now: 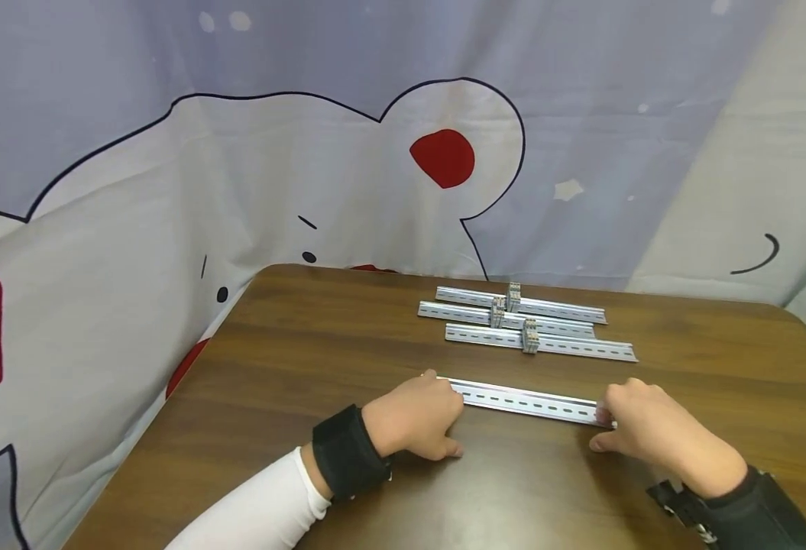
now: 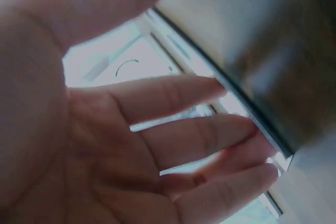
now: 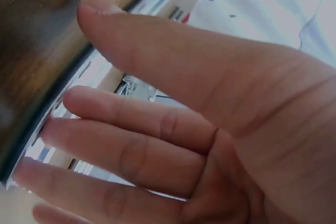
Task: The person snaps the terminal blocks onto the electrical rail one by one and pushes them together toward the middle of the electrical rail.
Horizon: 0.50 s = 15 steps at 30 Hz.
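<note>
A slotted metal mounting rail [image 1: 529, 403] lies across the near part of the wooden table. My left hand [image 1: 416, 416] is at the rail's left end, with its fingertips on the metal. In the left wrist view, the left fingers [image 2: 173, 98] reach out fairly straight to the rail [image 2: 181, 45], while the thumb stays apart from them. At the other end is my right hand [image 1: 650, 420], fingertips touching the rail and covering its tip. The right wrist view shows its extended fingers [image 3: 136, 156] against the rail [image 3: 86, 71] and the thumb spread away.
Farther back lie three similar rails, the nearest [image 1: 588, 348], the middle one [image 1: 444, 311] and the farthest [image 1: 568, 309]. Each carries a small grey terminal block cluster, such as the front one [image 1: 529, 336]. A printed curtain [image 1: 347, 176] hangs behind the wooden table [image 1: 292, 336].
</note>
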Tool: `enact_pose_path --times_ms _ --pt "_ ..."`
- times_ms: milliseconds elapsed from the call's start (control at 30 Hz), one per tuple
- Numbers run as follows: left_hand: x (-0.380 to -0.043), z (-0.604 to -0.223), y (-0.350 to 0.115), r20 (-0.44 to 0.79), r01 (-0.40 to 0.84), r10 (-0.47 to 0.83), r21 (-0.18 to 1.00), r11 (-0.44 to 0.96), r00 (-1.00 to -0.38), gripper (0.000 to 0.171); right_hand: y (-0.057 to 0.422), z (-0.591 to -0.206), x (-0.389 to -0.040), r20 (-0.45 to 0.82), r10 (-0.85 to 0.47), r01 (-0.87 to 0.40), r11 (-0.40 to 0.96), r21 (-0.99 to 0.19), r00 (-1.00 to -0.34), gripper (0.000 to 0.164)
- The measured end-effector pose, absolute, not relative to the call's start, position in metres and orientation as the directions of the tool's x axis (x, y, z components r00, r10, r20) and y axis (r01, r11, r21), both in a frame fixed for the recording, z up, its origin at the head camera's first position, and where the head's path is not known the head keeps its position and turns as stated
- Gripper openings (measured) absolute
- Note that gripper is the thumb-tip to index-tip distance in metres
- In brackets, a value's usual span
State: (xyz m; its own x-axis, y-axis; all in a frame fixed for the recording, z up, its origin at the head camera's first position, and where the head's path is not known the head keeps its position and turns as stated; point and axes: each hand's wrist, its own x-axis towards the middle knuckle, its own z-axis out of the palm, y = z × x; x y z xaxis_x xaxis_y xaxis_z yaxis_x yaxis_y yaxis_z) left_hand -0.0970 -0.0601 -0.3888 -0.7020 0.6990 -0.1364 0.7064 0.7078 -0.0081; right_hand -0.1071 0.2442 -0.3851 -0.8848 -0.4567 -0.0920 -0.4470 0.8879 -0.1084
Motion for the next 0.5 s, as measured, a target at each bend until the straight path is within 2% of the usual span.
enact_pose_path --times_ms 133,267,367,500 --pt "-0.093 -0.395 -0.064 -0.064 0.696 0.693 -0.083 0.713 -0.718 0.035 0.251 -0.376 -0.116 -0.17 -0.497 -0.47 0.864 -0.179 -0.851 0.028" --pt "-0.09 -0.398 -0.067 -0.028 0.671 0.672 -0.114 0.733 -0.74 0.039 0.268 -0.367 -0.12 -0.282 -0.502 -0.444 0.862 -0.246 -0.818 0.054" --pt "-0.089 -0.4 -0.068 -0.02 0.652 0.654 -0.111 0.75 -0.756 0.041 0.286 -0.362 -0.121 -0.354 -0.468 -0.405 0.882 -0.239 -0.81 0.068" --pt "-0.089 -0.402 -0.07 -0.003 0.64 0.645 -0.132 0.757 -0.764 0.042 0.314 -0.358 -0.127 -0.446 -0.332 -0.299 0.943 -0.145 -0.831 0.069"
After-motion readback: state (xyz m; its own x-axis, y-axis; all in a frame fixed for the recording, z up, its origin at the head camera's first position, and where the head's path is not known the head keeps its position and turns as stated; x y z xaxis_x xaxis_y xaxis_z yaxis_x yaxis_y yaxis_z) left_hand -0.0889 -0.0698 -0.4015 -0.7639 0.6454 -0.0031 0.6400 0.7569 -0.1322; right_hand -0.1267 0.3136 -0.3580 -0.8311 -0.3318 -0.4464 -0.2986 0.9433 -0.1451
